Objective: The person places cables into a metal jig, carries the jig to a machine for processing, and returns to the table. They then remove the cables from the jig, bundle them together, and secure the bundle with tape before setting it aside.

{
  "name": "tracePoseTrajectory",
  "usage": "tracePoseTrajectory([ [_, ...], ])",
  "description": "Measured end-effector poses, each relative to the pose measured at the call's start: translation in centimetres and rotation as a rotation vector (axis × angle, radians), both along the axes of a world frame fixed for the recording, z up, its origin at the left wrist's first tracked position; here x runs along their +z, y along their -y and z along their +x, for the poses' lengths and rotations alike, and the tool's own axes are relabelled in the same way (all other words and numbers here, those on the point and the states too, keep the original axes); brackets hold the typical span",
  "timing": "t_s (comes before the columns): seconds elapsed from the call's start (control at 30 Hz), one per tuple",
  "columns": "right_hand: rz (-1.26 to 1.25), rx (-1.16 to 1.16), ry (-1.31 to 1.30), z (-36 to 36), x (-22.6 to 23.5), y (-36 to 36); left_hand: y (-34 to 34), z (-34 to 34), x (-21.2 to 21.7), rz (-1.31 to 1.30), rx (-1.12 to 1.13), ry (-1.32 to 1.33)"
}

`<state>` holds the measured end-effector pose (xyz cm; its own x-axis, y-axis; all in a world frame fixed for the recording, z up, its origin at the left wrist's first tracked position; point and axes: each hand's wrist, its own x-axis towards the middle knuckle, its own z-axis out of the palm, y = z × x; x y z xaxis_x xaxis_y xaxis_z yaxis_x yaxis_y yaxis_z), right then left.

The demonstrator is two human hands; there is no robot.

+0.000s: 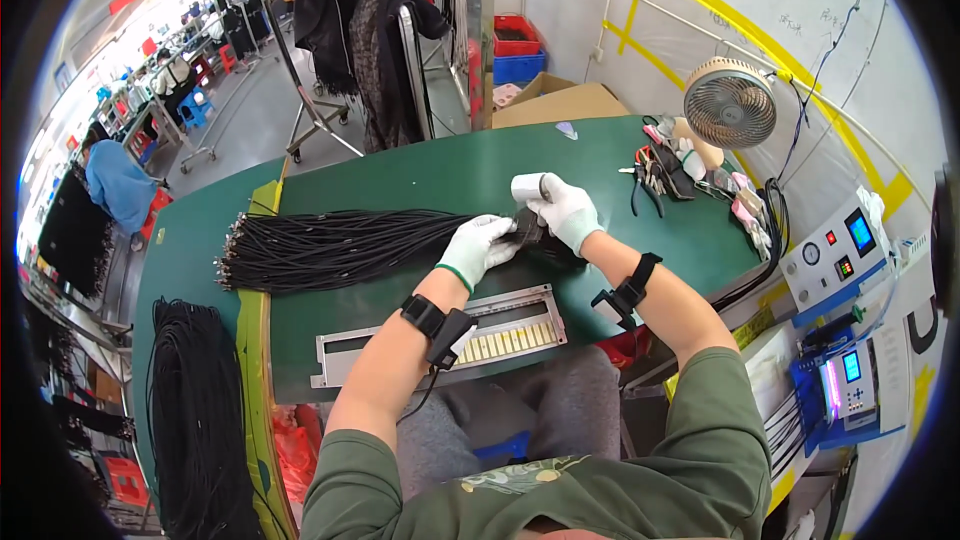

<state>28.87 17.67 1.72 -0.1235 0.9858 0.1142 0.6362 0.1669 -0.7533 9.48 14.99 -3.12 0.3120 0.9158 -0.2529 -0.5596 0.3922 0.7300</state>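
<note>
1. Left hand (478, 252), centre of frame: gloved fingers closed around the gathered right end of the black cable bundle (360, 245), apparently to keep the strands together.
2. Right hand (570, 215), just right of centre: gloved fingers grasping a white roll (526, 188), held close above the bundle's end, probably for easy reach.
3. Cable bundle: spread left of centre on the green table (420, 168), presumably laid lengthwise for support.
4. Pliers (655, 203), upper right: set aside, seemingly to free working room.

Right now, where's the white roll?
Head view, just right of centre and above the middle: the white roll is in the right hand, near the right end of the black cables.
</note>
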Motion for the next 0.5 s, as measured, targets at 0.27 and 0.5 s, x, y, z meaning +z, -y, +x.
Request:
tracePoseTrajectory([
  [0.27,0.419,0.114,0.633,-1.5,1.3,-0.5,2.0,-1.0,3.9,0.16,-0.119,-0.681],
  [0.5,0.416,0.295,0.506,-5.0,-2.8,-3.8,5.3,1.0,0.2,-0.006,-0.03,-0.217],
])
